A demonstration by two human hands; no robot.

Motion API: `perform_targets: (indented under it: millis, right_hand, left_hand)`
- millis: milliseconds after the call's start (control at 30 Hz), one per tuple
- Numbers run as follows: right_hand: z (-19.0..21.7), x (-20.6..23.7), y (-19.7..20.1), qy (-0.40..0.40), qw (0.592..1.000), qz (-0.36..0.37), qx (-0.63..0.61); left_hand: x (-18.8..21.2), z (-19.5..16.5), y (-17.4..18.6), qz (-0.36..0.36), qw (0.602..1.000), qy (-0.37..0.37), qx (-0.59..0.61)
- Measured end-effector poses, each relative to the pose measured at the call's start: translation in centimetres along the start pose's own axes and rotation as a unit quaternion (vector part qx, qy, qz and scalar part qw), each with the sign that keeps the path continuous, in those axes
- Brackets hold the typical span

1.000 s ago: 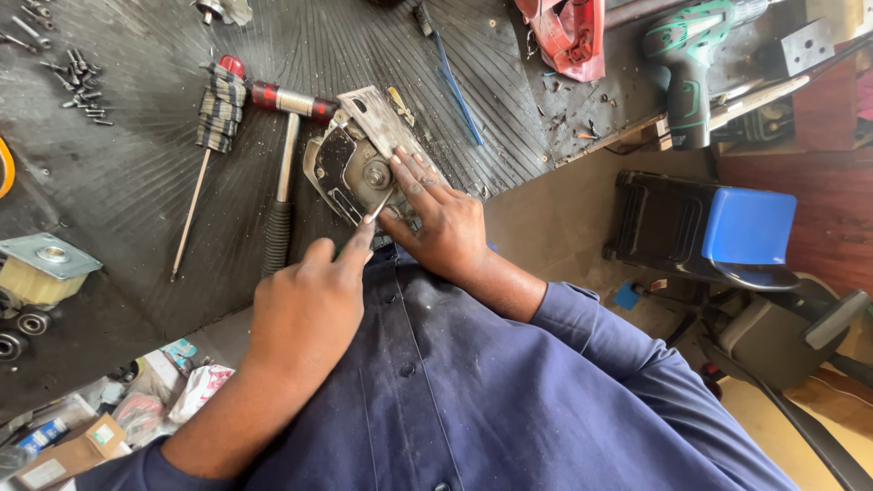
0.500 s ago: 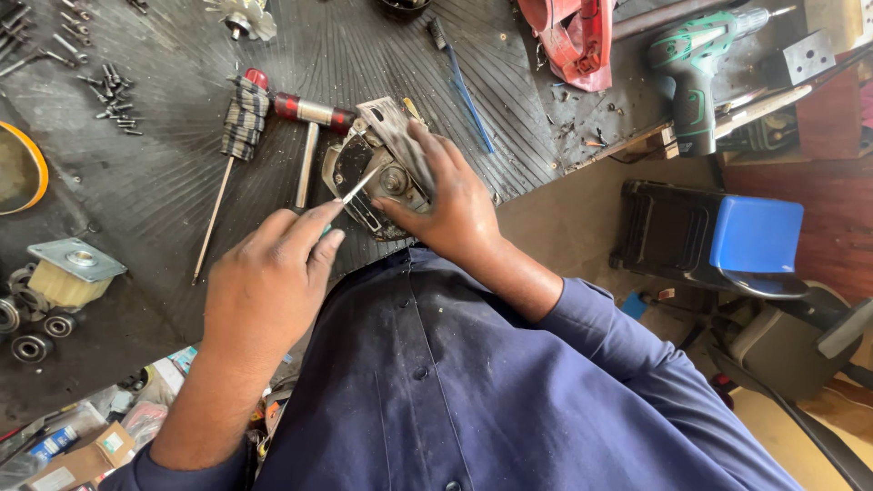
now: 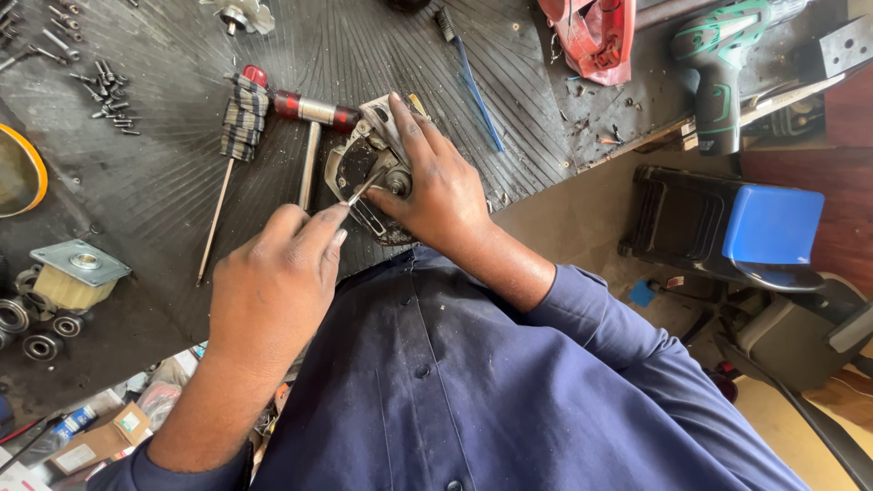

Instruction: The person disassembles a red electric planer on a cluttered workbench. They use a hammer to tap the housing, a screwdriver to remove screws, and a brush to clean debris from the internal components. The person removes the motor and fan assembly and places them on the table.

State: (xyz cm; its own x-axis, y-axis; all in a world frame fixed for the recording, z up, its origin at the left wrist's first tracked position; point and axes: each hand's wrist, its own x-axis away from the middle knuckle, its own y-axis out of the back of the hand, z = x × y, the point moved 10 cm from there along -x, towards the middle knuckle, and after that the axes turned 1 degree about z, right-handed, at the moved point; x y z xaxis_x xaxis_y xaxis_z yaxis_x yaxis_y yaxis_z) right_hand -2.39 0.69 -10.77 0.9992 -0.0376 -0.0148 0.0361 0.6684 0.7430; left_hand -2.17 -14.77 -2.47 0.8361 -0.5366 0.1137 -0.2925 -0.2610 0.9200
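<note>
A grey metal mechanism housing (image 3: 356, 162) lies on the ribbed black rubber mat (image 3: 164, 191) near the bench's front edge. My right hand (image 3: 438, 186) lies over its right side with fingers spread and holds it down. My left hand (image 3: 273, 284) pinches a thin metal pick-like tool (image 3: 364, 189) between thumb and fingers. The tool's tip touches the inside of the housing, close to a round hub (image 3: 397, 182).
Behind the housing lie a hammer with a red and silver handle (image 3: 314, 111) and a screwdriver wrapped in striped cloth (image 3: 240, 118). Loose screws (image 3: 105, 82), bearings (image 3: 36, 335), a blue brush (image 3: 470, 77), a green drill (image 3: 718, 68) and a red casing (image 3: 591, 27) lie around. A blue-topped stool (image 3: 773, 223) stands right.
My left hand has shifted right and forward, bringing the thin tool's tip into the housing. My right hand has stayed on the housing.
</note>
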Motion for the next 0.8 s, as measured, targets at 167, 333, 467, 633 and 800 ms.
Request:
perform_targets:
  millis: [167, 333, 467, 633, 800]
  right_hand:
    - [-0.6, -0.5, -0.7, 0.0, 1.0, 0.012, 0.002]
    - [-0.6, -0.6, -0.9, 0.032, 0.999, -0.002, 0.01]
    - [-0.6, -0.7, -0.9, 0.046, 0.998, -0.012, 0.032]
    - [-1.1, -1.2, -0.9, 0.012, 0.999, -0.012, 0.044]
    - [-1.2, -1.4, -0.9, 0.008, 0.999, -0.011, 0.053]
  left_hand:
    - [-0.9, 0.5, 0.2, 0.006, 1.0, -0.013, 0.014]
    - [-1.6, 0.9, 0.2, 0.009, 0.999, -0.022, 0.038]
    - [-2.4, 1.4, -0.3, 0.033, 0.998, -0.01, 0.06]
    - [-3.8, 2.0, -0.1, 0.041, 0.994, -0.008, 0.1]
    - [-3.7, 1.0, -0.7, 0.073, 0.997, 0.01, -0.009]
